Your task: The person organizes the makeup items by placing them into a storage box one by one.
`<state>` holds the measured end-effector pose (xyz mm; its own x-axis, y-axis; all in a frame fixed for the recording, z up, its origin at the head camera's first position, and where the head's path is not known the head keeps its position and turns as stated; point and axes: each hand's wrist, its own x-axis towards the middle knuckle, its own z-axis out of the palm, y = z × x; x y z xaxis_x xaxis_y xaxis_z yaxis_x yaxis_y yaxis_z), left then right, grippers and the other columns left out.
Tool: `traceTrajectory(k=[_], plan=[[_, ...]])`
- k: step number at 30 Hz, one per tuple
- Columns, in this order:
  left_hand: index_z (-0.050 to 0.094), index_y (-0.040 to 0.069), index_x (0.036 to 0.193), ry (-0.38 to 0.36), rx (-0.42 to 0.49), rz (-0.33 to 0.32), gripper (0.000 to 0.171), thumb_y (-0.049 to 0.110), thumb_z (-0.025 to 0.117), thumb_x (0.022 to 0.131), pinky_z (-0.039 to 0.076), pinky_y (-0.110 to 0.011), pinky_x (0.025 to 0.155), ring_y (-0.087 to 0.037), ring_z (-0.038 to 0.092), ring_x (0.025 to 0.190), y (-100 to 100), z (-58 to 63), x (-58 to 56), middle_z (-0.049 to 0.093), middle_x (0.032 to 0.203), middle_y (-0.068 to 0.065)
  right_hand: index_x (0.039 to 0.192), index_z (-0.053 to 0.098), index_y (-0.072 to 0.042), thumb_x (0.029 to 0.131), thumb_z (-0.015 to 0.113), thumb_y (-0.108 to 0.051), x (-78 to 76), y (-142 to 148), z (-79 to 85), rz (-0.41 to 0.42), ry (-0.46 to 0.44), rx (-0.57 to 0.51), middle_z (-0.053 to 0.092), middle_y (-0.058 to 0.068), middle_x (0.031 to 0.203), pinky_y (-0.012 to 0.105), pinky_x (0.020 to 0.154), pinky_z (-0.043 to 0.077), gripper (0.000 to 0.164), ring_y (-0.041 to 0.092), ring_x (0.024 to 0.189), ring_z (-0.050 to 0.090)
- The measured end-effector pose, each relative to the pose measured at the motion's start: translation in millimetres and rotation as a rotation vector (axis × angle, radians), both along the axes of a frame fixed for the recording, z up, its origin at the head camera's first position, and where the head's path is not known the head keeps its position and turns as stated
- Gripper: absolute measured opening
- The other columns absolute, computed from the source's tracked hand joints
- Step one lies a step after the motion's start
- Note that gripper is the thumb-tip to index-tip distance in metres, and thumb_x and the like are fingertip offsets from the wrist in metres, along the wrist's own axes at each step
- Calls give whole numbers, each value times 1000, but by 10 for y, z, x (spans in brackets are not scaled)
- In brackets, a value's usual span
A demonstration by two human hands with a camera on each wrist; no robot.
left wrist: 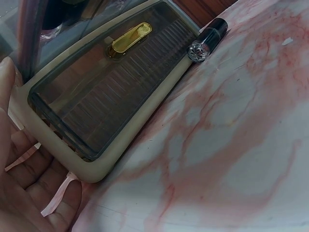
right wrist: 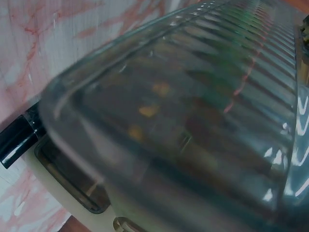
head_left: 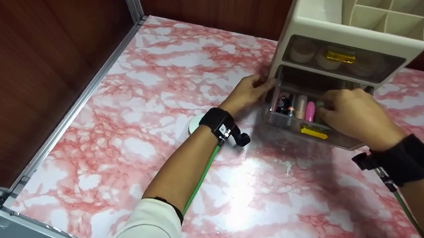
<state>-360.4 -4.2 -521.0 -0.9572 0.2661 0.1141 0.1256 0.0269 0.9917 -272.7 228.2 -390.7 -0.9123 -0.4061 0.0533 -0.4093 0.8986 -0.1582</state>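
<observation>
As we seemingly sort the smoky rectangular plastic drawer (head_left: 284, 121), we can't tell if right hand (head_left: 358, 112) grips;
left hand (head_left: 247, 93) loose, nine o'clock; next needs delicacy.

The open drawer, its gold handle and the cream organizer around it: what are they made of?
Open drawer: likely smoky clear plastic, glossy; it looks ribbed and see-through in the right wrist view. Gold handle: its shiny yellow finish could be coated plastic or metal; I cannot tell. Cream organizer: probably moulded plastic, smooth and opaque, with rounded edges.
</observation>
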Motion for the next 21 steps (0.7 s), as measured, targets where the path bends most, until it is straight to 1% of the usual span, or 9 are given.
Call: traceTrajectory(k=[3,8,11,13,15,17,19,20,21], plan=[[65,6,104,-21,28,-3,36,41,64,94,49,-27,71,-16,58,83,16,4,0,63,92,-5,91,69,-7,92,59,-22,-2,9,14,-4,-1,-10,56,5,61,45,56,42,18,25,57,51],[65,6,105,-29,11,-8,36,40,63,95,50,-28,71,-18,57,82,12,-18,5,61,90,-5,97,73,-6,89,60,-16,28,31,67,5,21,-55,65,8,76,46,61,43,18,25,66,54],[65,6,104,-12,-33,-5,35,40,62,96,47,-26,70,-15,55,80,10,-25,-2,59,87,-3,106,72,-6,93,59,-19,79,75,138,-4,-1,-111,69,7,82,42,60,45,23,22,66,58],[65,5,105,-2,-48,-2,35,39,62,96,46,-25,69,-14,54,78,14,-21,-13,59,86,-2,113,71,-8,96,60,-24,121,113,195,-8,-3,-173,70,6,84,36,59,47,26,19,64,59],[65,5,105,18,-68,6,36,40,62,96,45,-24,67,-13,52,77,20,-7,-24,58,86,-1,117,70,-11,96,62,-27,164,164,235,2,29,-254,70,3,81,28,53,45,27,14,57,57],[65,4,106,9,-35,-3,36,39,62,96,46,-25,66,-13,53,76,26,2,-30,59,86,-2,115,71,-12,94,66,-23,207,216,253,28,104,-365,70,-1,79,20,52,44,24,9,57,57],[65,4,105,3,-6,-10,35,38,63,96,46,-25,66,-14,53,76,29,7,-30,59,87,-3,111,73,-8,91,69,-12,239,278,245,57,202,-506,69,-4,78,14,52,42,20,5,57,57],[65,4,104,0,2,-12,35,38,63,96,46,-26,66,-14,54,76,30,9,-26,60,87,-4,108,73,-3,90,70,-7,254,309,237,72,240,-597,70,-1,78,13,54,43,19,5,59,58],[65,4,104,-4,13,-14,35,38,63,95,46,-26,66,-14,54,77,30,11,-23,60,88,-4,106,72,3,88,70,-1,259,337,224,85,262,-730,71,1,79,13,57,45,18,5,62,60]])
